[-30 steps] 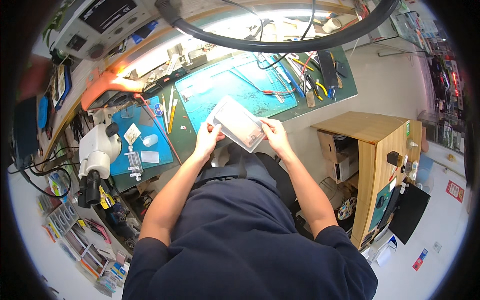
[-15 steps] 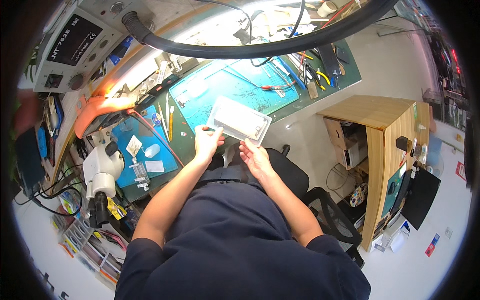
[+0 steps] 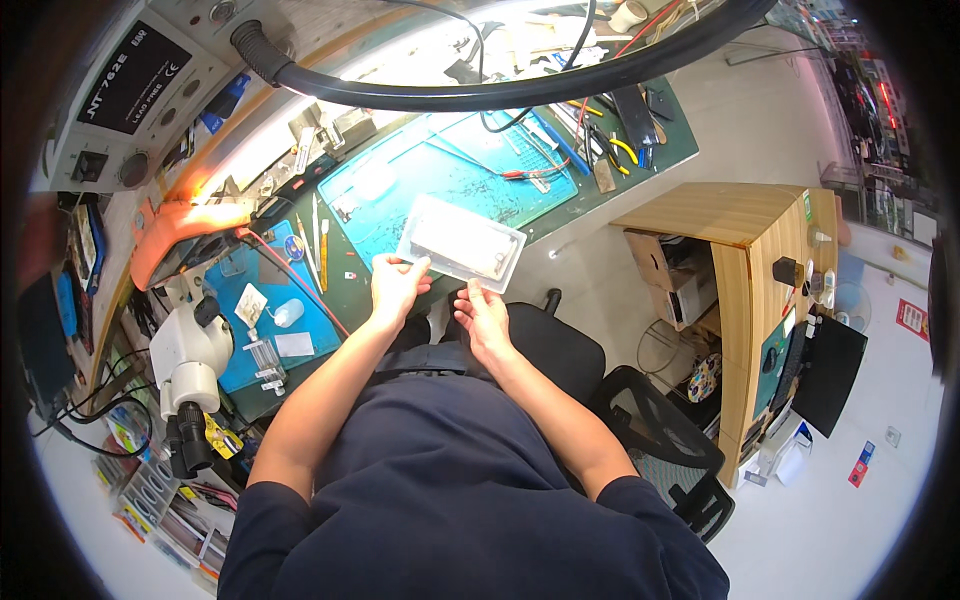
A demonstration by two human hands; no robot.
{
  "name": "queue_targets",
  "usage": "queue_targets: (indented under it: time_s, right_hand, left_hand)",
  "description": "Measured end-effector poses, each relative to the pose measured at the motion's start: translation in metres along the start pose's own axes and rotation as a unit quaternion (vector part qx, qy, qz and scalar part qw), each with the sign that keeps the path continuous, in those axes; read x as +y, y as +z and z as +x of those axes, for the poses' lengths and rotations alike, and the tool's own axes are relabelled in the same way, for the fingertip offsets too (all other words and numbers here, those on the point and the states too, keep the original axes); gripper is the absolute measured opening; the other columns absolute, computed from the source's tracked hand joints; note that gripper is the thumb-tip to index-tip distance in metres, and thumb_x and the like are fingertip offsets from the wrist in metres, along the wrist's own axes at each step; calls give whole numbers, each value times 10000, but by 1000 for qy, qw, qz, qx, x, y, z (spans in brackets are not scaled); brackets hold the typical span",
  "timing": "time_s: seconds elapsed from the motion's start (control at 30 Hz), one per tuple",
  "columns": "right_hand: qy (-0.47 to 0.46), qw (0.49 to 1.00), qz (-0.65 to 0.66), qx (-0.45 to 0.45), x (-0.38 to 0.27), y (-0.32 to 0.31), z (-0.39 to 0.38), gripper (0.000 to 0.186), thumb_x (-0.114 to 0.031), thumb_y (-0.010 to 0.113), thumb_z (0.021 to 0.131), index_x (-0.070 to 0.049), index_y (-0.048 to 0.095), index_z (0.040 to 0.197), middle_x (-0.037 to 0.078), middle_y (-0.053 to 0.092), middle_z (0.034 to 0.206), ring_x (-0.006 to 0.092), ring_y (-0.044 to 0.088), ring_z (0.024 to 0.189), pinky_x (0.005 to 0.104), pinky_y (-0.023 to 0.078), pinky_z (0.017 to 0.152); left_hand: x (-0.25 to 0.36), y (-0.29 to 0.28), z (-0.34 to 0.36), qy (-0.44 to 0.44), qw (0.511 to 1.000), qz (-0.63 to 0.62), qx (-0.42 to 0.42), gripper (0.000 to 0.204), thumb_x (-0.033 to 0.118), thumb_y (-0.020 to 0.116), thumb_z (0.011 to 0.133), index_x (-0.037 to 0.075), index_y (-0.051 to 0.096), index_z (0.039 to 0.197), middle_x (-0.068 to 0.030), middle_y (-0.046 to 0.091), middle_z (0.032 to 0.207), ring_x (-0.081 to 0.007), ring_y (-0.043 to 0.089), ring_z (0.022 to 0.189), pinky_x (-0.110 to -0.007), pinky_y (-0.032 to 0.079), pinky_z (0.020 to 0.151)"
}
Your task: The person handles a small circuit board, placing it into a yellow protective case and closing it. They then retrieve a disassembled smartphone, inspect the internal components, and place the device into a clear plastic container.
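A translucent plastic box with a pale flat thing inside is held tilted over the front edge of the green bench. My left hand grips its lower left corner with thumb and fingers. My right hand holds its lower right part, fingertips at the rim, palm turned up. Just behind the box lies a large light blue mat with a thin red-tipped lead across it.
A white microscope stands left beside a smaller blue mat. Orange lamp, pliers and pens line the bench. A black hose arches overhead. A wooden cabinet and black chair are at right.
My right hand has shifted from the box's right side down and left to its lower edge, palm turning up. The box has shifted slightly left, and more of the chair now shows.
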State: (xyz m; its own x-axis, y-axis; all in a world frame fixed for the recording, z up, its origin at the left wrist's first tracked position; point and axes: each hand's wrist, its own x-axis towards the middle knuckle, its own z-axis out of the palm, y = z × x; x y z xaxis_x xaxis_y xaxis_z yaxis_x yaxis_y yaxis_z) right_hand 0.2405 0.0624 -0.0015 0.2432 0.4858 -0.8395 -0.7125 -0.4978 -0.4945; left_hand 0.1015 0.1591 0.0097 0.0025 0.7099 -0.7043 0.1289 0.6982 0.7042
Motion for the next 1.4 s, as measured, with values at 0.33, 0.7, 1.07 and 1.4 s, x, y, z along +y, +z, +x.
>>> queue_targets:
  time_s: [0.33, 0.7, 1.07, 1.4]
  right_hand:
    - [0, 997, -78, -26, -8, 0, -16, 273, -320, 616, 989, -48, 631, 1011, 36, 640, 832, 108, 596, 648, 249, 521, 604]
    - [-555, 531, -640, -30, -102, 8, -6, 490, -197, 783, 765, -36, 621, 1198, 104, 603, 1212, 309, 555, 1116, 418, 459, 936]
    - [-530, 416, -733, -91, -116, 14, 3, 639, -253, 769, 748, -46, 521, 1299, 158, 542, 1236, 312, 531, 1144, 429, 434, 940]
    - [-646, 422, -624, -123, -151, 25, 14, 160, -103, 605, 869, -26, 661, 997, 136, 663, 920, 271, 634, 851, 364, 490, 796]
  left_hand:
    - [1, 1, -11, -6, 1000, -10, 3, 448, 231, 712, 920, -64, 445, 1126, -163, 639, 958, -198, 690, 767, -289, 582, 668]
    - [94, 11, -3, 183, 979, -10, -92, 464, 362, 485, 1044, -9, 573, 1309, -86, 670, 1106, -173, 660, 959, -298, 530, 834]
    - [89, -11, 32, 222, 975, 9, -19, 418, 328, 467, 1051, 5, 597, 1282, -97, 645, 1197, -162, 642, 1002, -294, 527, 840]
    - [3, -30, -36, 152, 982, -88, 66, 306, 217, 491, 1048, 0, 604, 1233, -100, 661, 1118, -151, 653, 953, -274, 530, 788]
